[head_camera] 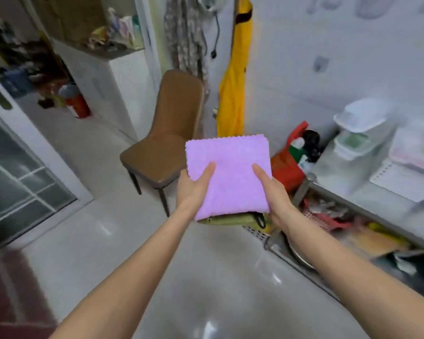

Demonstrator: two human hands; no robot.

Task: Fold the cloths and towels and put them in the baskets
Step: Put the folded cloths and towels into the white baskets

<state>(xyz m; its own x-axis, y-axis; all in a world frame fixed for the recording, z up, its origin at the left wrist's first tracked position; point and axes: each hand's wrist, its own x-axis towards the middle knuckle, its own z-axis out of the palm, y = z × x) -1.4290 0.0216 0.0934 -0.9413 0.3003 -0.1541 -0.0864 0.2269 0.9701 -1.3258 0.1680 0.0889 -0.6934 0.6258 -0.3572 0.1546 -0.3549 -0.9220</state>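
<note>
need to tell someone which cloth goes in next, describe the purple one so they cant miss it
Look above the shiny grey floor, in front of the brown chair. The left hand and right hand hold a folded purple cloth, atop an olive green cloth.

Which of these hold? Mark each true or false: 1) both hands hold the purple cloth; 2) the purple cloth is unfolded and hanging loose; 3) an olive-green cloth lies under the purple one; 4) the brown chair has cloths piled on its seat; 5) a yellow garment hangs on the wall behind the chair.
1) True: the left hand and right hand grip the purple cloth with thumbs on top.
2) False: it is folded into a flat square.
3) True: an olive-green cloth shows beneath its near edge.
4) False: the brown chair has a bare seat.
5) True: the yellow garment hangs there.
</note>
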